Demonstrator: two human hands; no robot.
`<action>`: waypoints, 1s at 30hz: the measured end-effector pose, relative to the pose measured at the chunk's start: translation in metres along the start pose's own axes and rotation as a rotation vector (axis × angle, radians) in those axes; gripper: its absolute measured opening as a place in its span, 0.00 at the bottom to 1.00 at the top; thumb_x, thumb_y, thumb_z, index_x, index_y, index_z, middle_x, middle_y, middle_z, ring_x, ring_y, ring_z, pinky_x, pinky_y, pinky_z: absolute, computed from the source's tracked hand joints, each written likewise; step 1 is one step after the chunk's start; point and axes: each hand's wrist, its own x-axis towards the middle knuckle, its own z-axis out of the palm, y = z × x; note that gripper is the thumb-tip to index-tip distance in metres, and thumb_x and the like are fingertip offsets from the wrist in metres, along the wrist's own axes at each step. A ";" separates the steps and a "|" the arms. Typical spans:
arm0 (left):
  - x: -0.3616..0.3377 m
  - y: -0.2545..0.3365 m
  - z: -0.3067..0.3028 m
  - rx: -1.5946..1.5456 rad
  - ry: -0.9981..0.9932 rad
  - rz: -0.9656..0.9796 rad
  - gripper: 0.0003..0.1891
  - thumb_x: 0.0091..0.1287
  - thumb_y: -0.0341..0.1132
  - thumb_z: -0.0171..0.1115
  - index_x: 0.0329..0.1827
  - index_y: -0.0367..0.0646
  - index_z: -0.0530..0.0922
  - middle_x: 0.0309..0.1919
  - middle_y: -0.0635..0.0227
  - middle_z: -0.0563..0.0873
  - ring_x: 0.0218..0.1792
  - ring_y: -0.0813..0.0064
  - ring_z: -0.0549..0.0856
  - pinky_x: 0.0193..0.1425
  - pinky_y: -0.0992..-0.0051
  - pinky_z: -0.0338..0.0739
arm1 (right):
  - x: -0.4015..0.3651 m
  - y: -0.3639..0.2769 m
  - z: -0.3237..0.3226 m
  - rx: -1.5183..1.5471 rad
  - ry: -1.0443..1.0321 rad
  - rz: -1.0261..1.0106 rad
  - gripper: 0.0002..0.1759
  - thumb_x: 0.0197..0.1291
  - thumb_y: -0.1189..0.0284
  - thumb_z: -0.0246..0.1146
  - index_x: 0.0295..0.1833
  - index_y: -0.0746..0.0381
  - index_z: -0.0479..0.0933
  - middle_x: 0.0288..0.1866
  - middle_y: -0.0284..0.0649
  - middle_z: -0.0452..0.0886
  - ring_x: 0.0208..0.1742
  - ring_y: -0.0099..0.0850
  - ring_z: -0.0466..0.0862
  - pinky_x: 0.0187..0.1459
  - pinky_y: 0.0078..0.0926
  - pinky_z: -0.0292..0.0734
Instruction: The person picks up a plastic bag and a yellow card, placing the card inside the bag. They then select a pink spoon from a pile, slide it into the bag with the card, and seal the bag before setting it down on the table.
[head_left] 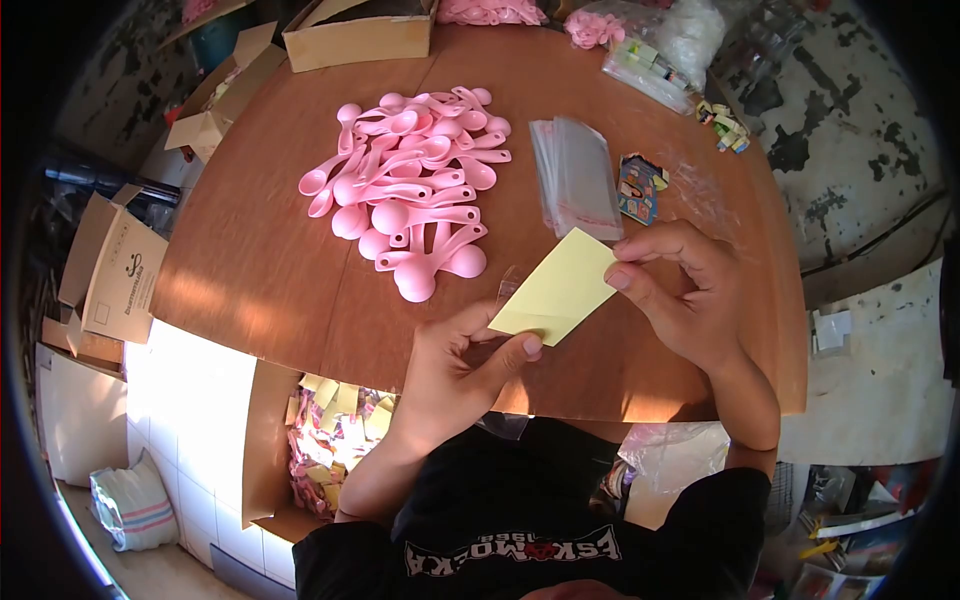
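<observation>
A pale yellow card (562,287) is held between both hands above the table's near part. My left hand (465,375) pinches its lower left corner with the thumb on top, and a bit of clear plastic shows beside the fingers. The thumb and forefinger of my right hand (690,290) close on the card's right corner. Pink spoons (415,215) lie in a heap to the left. Behind the card is a stack of clear plastic sleeves (577,175), with a small dark printed card (638,190) at its right.
The brown wooden table (245,270) has a cardboard box (360,40) at its far edge. Plastic packs (650,75) and small printed pieces (725,127) lie at the far right. Below the near edge, an open box (268,430) holds packed pink and yellow items.
</observation>
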 end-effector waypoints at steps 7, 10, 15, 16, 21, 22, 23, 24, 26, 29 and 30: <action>0.000 -0.002 0.008 0.000 -0.005 0.038 0.15 0.68 0.21 0.61 0.57 0.27 0.75 0.48 0.56 0.86 0.49 0.74 0.85 0.54 0.75 0.80 | -0.003 -0.006 0.002 0.079 -0.232 0.068 0.08 0.55 0.77 0.71 0.40 0.66 0.83 0.43 0.43 0.84 0.45 0.31 0.85 0.49 0.25 0.78; 0.000 0.000 0.014 0.080 -0.002 0.099 0.16 0.67 0.20 0.61 0.58 0.28 0.75 0.48 0.56 0.86 0.49 0.74 0.84 0.55 0.76 0.79 | -0.005 -0.013 0.006 0.120 -0.368 0.061 0.07 0.57 0.75 0.70 0.42 0.64 0.84 0.48 0.44 0.82 0.49 0.35 0.83 0.52 0.29 0.76; -0.005 0.000 0.021 0.249 0.086 0.209 0.14 0.64 0.25 0.67 0.53 0.34 0.82 0.44 0.55 0.89 0.45 0.73 0.88 0.47 0.76 0.82 | -0.012 -0.014 0.010 0.217 -0.446 0.123 0.09 0.59 0.73 0.68 0.45 0.63 0.83 0.50 0.46 0.80 0.52 0.38 0.81 0.54 0.32 0.75; -0.006 -0.002 0.022 0.250 0.086 0.209 0.14 0.64 0.25 0.67 0.53 0.34 0.82 0.44 0.55 0.89 0.45 0.73 0.88 0.47 0.76 0.82 | -0.013 -0.014 0.009 0.218 -0.445 0.122 0.09 0.59 0.73 0.68 0.45 0.63 0.83 0.50 0.46 0.80 0.52 0.38 0.81 0.54 0.32 0.75; -0.009 -0.004 0.030 0.466 0.159 0.337 0.15 0.61 0.24 0.68 0.51 0.35 0.82 0.43 0.54 0.88 0.42 0.64 0.90 0.45 0.74 0.83 | -0.012 -0.020 0.003 0.159 -0.531 0.166 0.11 0.56 0.73 0.65 0.44 0.66 0.81 0.44 0.51 0.82 0.46 0.44 0.83 0.49 0.34 0.77; -0.008 -0.005 0.032 0.467 0.160 0.337 0.15 0.61 0.24 0.68 0.51 0.35 0.82 0.43 0.54 0.88 0.42 0.64 0.90 0.45 0.74 0.83 | -0.010 -0.024 0.000 0.159 -0.532 0.165 0.11 0.56 0.73 0.65 0.44 0.66 0.81 0.44 0.51 0.82 0.46 0.44 0.83 0.49 0.34 0.77; -0.006 -0.005 0.035 0.492 0.165 0.411 0.15 0.59 0.24 0.69 0.51 0.35 0.82 0.44 0.54 0.88 0.42 0.62 0.90 0.44 0.73 0.84 | -0.007 -0.027 -0.005 0.138 -0.630 0.255 0.11 0.56 0.73 0.65 0.43 0.66 0.81 0.39 0.51 0.81 0.41 0.45 0.83 0.44 0.35 0.77; -0.005 -0.005 0.037 0.516 0.170 0.485 0.16 0.58 0.24 0.70 0.50 0.35 0.82 0.45 0.53 0.87 0.42 0.59 0.89 0.43 0.72 0.84 | -0.006 -0.028 -0.007 0.116 -0.728 0.346 0.10 0.55 0.73 0.65 0.42 0.67 0.81 0.34 0.52 0.81 0.36 0.47 0.83 0.40 0.36 0.77; -0.006 -0.003 0.038 0.541 0.144 0.527 0.16 0.57 0.24 0.70 0.50 0.35 0.82 0.46 0.53 0.87 0.42 0.59 0.89 0.43 0.72 0.84 | -0.007 -0.028 -0.003 0.084 -0.773 0.349 0.10 0.55 0.74 0.65 0.42 0.67 0.81 0.30 0.52 0.80 0.32 0.47 0.82 0.36 0.37 0.76; -0.006 0.002 0.039 0.597 0.134 0.609 0.20 0.56 0.26 0.72 0.52 0.35 0.81 0.47 0.53 0.86 0.43 0.59 0.89 0.43 0.70 0.84 | -0.008 -0.023 0.004 -0.007 -0.804 0.288 0.08 0.56 0.75 0.65 0.40 0.67 0.82 0.25 0.51 0.79 0.25 0.47 0.81 0.30 0.37 0.74; -0.009 0.006 0.038 0.612 0.137 0.544 0.21 0.56 0.27 0.73 0.54 0.36 0.80 0.46 0.54 0.87 0.42 0.59 0.89 0.43 0.70 0.83 | -0.008 -0.021 0.005 0.030 -0.764 0.216 0.08 0.57 0.75 0.65 0.42 0.66 0.82 0.25 0.50 0.80 0.25 0.45 0.81 0.29 0.35 0.74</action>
